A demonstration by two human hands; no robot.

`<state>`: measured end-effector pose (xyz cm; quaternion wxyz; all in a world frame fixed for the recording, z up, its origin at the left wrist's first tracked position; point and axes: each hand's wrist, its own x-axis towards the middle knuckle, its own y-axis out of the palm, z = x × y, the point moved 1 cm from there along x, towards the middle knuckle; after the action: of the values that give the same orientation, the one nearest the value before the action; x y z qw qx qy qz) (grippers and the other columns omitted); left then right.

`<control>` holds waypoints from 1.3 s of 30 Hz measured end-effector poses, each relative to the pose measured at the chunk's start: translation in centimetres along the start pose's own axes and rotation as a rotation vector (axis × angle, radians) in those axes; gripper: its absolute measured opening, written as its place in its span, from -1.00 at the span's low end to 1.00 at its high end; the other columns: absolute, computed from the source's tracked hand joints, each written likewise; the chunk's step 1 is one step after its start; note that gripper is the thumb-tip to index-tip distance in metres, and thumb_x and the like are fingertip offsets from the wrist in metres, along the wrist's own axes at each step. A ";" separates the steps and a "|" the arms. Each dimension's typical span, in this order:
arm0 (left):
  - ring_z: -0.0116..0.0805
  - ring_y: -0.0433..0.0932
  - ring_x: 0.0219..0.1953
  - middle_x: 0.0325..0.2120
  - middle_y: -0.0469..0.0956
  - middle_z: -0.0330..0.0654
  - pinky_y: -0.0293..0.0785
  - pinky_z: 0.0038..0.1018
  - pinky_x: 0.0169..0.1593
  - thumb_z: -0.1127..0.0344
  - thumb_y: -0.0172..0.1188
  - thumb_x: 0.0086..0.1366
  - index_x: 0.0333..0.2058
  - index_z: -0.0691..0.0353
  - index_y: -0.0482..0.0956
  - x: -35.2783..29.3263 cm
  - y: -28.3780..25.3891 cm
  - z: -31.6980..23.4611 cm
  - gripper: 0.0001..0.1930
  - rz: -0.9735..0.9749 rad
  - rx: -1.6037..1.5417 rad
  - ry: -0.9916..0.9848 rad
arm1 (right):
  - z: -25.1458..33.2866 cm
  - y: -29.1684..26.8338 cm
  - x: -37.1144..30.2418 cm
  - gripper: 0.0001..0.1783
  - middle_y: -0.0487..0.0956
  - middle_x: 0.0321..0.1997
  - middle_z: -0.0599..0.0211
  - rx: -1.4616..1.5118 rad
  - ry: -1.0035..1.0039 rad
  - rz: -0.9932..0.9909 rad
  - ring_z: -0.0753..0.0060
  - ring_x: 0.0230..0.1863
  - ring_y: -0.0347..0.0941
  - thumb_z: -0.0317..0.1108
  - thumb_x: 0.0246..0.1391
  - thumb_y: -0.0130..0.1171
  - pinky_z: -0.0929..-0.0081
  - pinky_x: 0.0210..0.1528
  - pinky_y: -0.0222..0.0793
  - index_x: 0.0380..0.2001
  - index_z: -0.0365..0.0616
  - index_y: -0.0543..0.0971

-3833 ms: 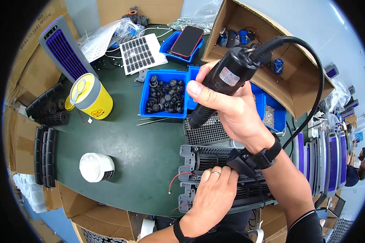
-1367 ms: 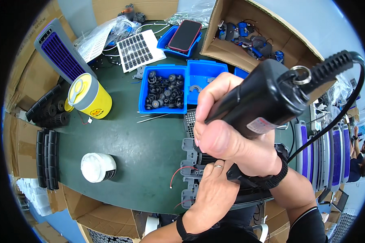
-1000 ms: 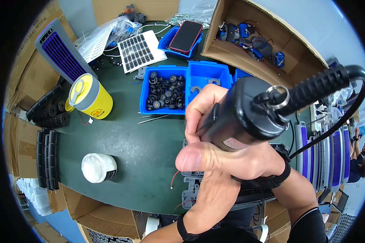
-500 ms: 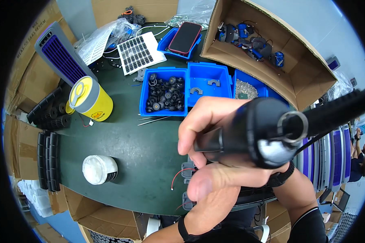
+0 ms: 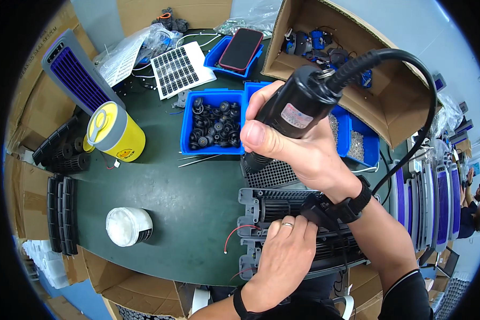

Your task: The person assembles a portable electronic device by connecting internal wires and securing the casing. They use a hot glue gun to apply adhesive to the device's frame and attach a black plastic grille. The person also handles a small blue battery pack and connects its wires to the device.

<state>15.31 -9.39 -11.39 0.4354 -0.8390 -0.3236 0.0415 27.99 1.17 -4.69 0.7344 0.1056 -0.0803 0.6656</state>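
Note:
My right hand [image 5: 304, 157] is wrapped round a black electric screwdriver [image 5: 298, 101], its thumb along the side. The tool tilts down to the left, and a thick black cord leaves its upper end. Below it, my left hand [image 5: 288, 248] rests with curled fingers on a grey fan housing [image 5: 248, 197]. Its fingertips touch a black block-like part [image 5: 320, 210] at the housing's right side. Inside the housing a black ribbed fan roller [image 5: 282, 208] shows. A second grey housing [image 5: 249, 261] lies nearer me, partly under my left hand. A thin red wire [image 5: 232, 234] sticks out to the left.
A white-lidded jar [image 5: 128, 226] stands at left, behind it a yellow cup [image 5: 125, 136]. Blue bins hold black wheel-like parts [image 5: 216, 125] and small screws [image 5: 356, 144]. A phone [image 5: 241, 49] and an open cardboard box [image 5: 378, 114] are at the back. Purple-grey fan units line the right.
The screwdriver has moved away from my face and turned, its working end now pointing down-left. My left hand and the fan housings, mostly covered before, now show.

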 end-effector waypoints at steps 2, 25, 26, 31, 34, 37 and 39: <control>-0.13 0.45 -0.12 -0.21 0.48 -0.08 0.33 -0.25 -0.02 0.55 0.25 0.03 -0.05 0.35 0.57 0.0 0.1 0.0 -0.58 0.007 0.006 0.000 | -0.5 0.0 0.0 -0.54 0.57 -0.43 0.52 -0.008 0.008 -0.013 0.67 -0.38 0.47 -0.05 0.08 0.61 0.58 -0.32 0.41 -0.29 -0.15 0.61; -0.15 0.44 -0.14 -0.20 0.48 -0.10 0.32 -0.26 -0.05 0.55 0.23 0.09 -0.04 0.36 0.58 0.1 0.1 0.2 -0.60 -0.008 -0.008 -0.006 | -0.4 0.3 0.4 -0.58 0.60 -0.38 0.44 -0.076 0.032 -0.007 0.62 -0.36 0.53 -0.12 0.09 0.60 0.55 -0.29 0.48 -0.26 -0.16 0.61; -0.15 0.44 -0.14 -0.21 0.48 -0.10 0.32 -0.26 -0.04 0.56 0.23 0.09 -0.03 0.36 0.58 0.1 0.1 0.1 -0.60 -0.013 -0.012 -0.005 | -0.3 0.3 0.5 -0.60 0.62 -0.36 0.40 -0.090 0.053 0.005 0.59 -0.34 0.57 -0.15 0.11 0.59 0.55 -0.27 0.51 -0.24 -0.16 0.61; -0.14 0.44 -0.13 -0.19 0.47 -0.09 0.31 -0.25 -0.02 0.55 0.22 0.10 -0.01 0.35 0.57 0.1 0.0 -0.1 -0.60 -0.005 -0.009 -0.002 | 0.6 0.3 0.2 -0.56 0.61 -0.39 0.46 -0.025 0.010 -0.022 0.64 -0.36 0.54 -0.10 0.08 0.61 0.59 -0.28 0.49 -0.26 -0.17 0.60; -0.14 0.43 -0.12 -0.19 0.47 -0.08 0.31 -0.26 -0.01 0.54 0.22 0.09 -0.04 0.34 0.58 0.2 -0.1 0.0 -0.61 0.016 0.003 -0.018 | 1.9 -0.3 -0.3 -0.59 0.61 -0.31 0.29 0.011 -0.043 0.073 0.46 -0.28 0.59 -0.17 0.26 0.42 0.38 -0.15 0.55 -0.07 -0.24 0.52; -0.20 0.45 -0.15 -0.26 0.46 -0.14 0.32 -0.32 -0.04 0.46 0.21 0.14 -0.16 0.28 0.58 0.6 -0.7 -0.1 -0.74 0.031 0.092 -0.002 | 3.7 -1.0 -1.5 -0.44 0.56 -0.38 0.30 0.009 -0.135 0.128 0.41 -0.33 0.53 0.06 0.29 0.35 0.31 -0.14 0.51 -0.02 -0.21 0.45; -0.21 0.47 -0.16 -0.30 0.46 -0.15 0.33 -0.33 -0.05 0.44 0.20 0.16 -0.22 0.25 0.57 0.6 -0.6 -0.2 -0.81 -0.001 0.086 0.006 | 5.3 -1.0 -2.8 -0.36 0.53 -0.41 0.32 0.000 -0.124 0.117 0.41 -0.37 0.52 0.20 0.23 0.36 0.33 -0.19 0.50 -0.07 -0.18 0.43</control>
<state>15.54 -8.96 -10.74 0.4723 -0.8195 -0.3204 0.0526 28.83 -2.97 -0.35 0.6880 0.1417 -0.1318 0.6994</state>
